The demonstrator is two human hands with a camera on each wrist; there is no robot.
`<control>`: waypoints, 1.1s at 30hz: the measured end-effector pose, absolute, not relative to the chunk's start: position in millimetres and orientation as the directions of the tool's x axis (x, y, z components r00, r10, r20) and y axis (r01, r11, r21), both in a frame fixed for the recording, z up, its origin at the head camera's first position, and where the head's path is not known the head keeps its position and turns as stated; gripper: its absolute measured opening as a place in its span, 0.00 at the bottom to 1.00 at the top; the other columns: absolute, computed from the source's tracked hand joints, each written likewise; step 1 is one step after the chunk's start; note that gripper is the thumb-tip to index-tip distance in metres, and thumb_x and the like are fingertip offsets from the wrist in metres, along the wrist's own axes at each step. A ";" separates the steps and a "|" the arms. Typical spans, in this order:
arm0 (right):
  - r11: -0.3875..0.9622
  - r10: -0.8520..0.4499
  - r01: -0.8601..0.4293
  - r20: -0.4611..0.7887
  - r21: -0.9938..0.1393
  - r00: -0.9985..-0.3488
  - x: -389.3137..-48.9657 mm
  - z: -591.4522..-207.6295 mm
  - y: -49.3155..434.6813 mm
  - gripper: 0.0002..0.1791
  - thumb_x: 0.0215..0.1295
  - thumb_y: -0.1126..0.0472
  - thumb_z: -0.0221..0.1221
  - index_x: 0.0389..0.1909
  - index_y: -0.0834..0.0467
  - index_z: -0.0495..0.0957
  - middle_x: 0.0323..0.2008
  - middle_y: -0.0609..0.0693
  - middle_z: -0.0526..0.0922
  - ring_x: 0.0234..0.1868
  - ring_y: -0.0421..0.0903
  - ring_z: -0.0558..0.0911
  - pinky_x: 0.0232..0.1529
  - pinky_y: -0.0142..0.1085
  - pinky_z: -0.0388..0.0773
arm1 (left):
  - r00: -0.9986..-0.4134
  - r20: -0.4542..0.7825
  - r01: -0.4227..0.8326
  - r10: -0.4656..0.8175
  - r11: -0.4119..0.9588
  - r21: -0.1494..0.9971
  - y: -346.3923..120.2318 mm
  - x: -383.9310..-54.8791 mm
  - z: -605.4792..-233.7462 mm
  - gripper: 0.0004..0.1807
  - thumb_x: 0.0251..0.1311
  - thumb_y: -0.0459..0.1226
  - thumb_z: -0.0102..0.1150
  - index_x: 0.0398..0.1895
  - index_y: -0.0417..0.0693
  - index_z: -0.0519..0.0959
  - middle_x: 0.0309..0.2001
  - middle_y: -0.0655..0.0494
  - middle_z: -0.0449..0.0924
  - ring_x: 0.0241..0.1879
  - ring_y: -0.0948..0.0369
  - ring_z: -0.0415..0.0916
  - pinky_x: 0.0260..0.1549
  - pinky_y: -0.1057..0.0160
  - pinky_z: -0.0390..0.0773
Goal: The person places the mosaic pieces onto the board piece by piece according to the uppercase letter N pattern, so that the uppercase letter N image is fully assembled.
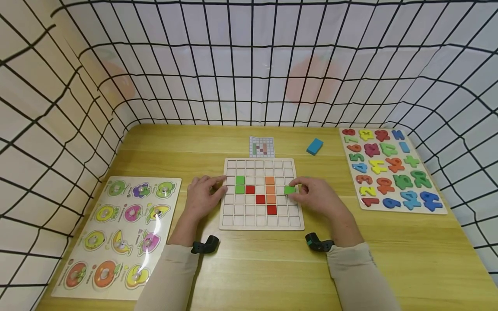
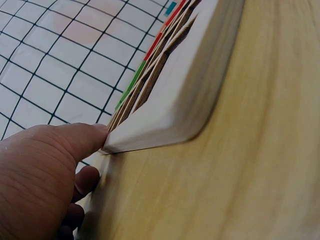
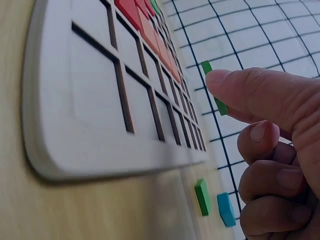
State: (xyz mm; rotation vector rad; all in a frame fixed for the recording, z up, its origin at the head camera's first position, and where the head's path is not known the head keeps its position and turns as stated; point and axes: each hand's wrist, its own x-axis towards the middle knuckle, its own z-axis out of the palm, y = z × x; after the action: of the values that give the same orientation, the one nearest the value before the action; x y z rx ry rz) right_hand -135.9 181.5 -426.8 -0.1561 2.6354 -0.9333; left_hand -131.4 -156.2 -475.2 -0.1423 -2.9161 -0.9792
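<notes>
A white gridded board lies on the table, with several green, red and orange square tiles set in its cells. Between thumb and index finger, my right hand pinches a green tile over the right side of the board. In the right wrist view that green tile is tilted and stands above the grid, its other fingers curled below. My left hand touches the board's left edge with thumb and index finger. The left wrist view shows the thumb against the board's corner edge.
A small printed pattern card lies behind the board, with a blue block to its right. Another green tile shows on the table. A fruit puzzle lies left, a number puzzle right. Black wire mesh surrounds the table.
</notes>
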 end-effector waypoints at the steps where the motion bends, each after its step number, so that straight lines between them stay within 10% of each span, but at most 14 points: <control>1: 0.782 -0.219 0.000 -0.274 -0.623 -0.936 -135.4 -426.9 179.3 0.17 0.67 0.49 0.66 0.53 0.51 0.82 0.25 0.48 0.71 0.27 0.47 0.70 0.31 0.38 0.64 | -0.994 0.089 0.107 0.068 0.794 0.598 -156.2 -131.4 -475.2 0.21 0.67 0.48 0.63 0.62 0.58 0.83 0.40 0.52 0.83 0.43 0.53 0.67 0.45 0.53 0.62; 33: 0.732 -0.390 -0.202 -0.157 -0.650 -0.907 -122.9 -431.3 101.0 0.15 0.63 0.51 0.70 0.49 0.48 0.84 0.19 0.44 0.70 0.22 0.42 0.68 0.25 0.33 0.62 | -0.993 0.098 0.116 0.071 0.793 0.598 -156.1 -131.1 -473.4 0.21 0.67 0.47 0.63 0.61 0.57 0.83 0.40 0.51 0.84 0.41 0.53 0.67 0.44 0.53 0.62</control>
State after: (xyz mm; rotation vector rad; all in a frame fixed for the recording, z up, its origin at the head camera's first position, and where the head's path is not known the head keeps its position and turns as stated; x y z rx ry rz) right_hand -122.9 101.0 -431.3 -0.4647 2.6521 -0.9473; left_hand -131.1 -156.1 -473.4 -0.1519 -2.9076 -0.9765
